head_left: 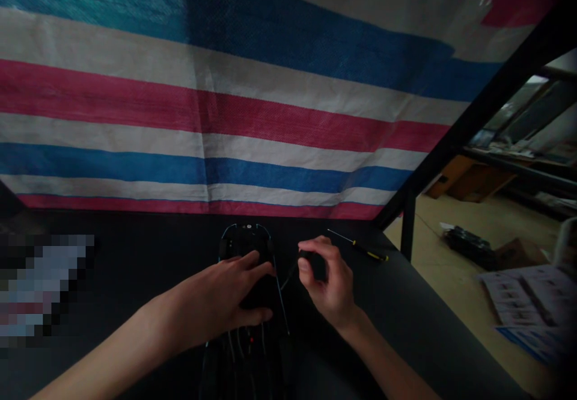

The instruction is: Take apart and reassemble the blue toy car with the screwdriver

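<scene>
A long black device (247, 352) lies on the dark table, with thin blue edging and several wires; it looks like a toy car chassis, though the dimness hides its detail. A small red light (251, 340) shows on it. My left hand (241, 283) rests across its middle, fingers spread and thumb apart. Just to the right, my right hand (327, 276) is raised, thumb and fingertips pinched on a small black part (305, 255). A thin cable (291, 275) runs from near that part towards the device's right side. The fingers partly hide the part.
A screwdriver (369, 251) with a yellow and black handle lies beyond my right hand. Striped sheeting (216, 111) hangs behind the table (153, 249). A black frame post (408, 225) stands at the right edge. Papers (518, 295) and a dark bundle (469, 245) are beyond it.
</scene>
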`<state>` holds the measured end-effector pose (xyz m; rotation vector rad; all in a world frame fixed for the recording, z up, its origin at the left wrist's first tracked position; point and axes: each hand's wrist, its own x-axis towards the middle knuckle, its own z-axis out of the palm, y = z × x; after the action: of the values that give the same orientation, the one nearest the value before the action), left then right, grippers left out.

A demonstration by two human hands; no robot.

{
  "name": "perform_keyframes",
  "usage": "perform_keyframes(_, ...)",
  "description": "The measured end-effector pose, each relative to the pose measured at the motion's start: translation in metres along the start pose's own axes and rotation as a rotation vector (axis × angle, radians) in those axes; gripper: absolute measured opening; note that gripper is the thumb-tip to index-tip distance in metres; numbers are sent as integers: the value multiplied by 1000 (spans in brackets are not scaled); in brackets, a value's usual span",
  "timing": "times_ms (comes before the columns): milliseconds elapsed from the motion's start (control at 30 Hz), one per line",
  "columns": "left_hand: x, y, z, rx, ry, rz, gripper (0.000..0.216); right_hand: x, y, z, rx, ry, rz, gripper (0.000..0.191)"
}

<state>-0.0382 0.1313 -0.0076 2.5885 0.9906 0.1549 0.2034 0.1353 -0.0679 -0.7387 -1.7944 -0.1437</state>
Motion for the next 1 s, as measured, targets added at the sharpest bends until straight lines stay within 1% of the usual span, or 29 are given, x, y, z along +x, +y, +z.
perform_keyframes(167, 0, 5, -4, 30, -22, -5, 54, -3, 2, 1, 11, 69, -14, 30)
perform_keyframes(300, 2, 9, -9, 13, -72, -21, 51, -3, 2, 1, 14, 46, -36, 33)
perform_keyframes(433, 2, 8, -7, 47, -42, -4, 52, 1, 2, 1, 0, 26, -114, 35)
perform_keyframes(600, 2, 5, -2, 80, -23, 23, 53, 4, -1, 0, 8, 28, -124, 35)
perform_keyframes(667, 2, 5, -2, 82, -17, 29, 53, 3, -4, -1, 3, -2, -81, 32)
perform_keyframes(767, 1, 7, -5, 83, -27, 20, 53, 3, -8, -2, -6, -75, 90, 26)
perform_keyframes(867, 1, 8, -8, 70, -35, 11, 51, 3, -11, 0, 7, -61, 246, 18)
perform_keyframes(933, 1, 8, -9, 57, -47, 9, 50, 3, -13, 2, 38, -47, 287, 18)
perform_keyframes(1000, 2, 8, -8, 45, -61, 14, 50, 3, -14, 2, 104, -89, 319, 22)
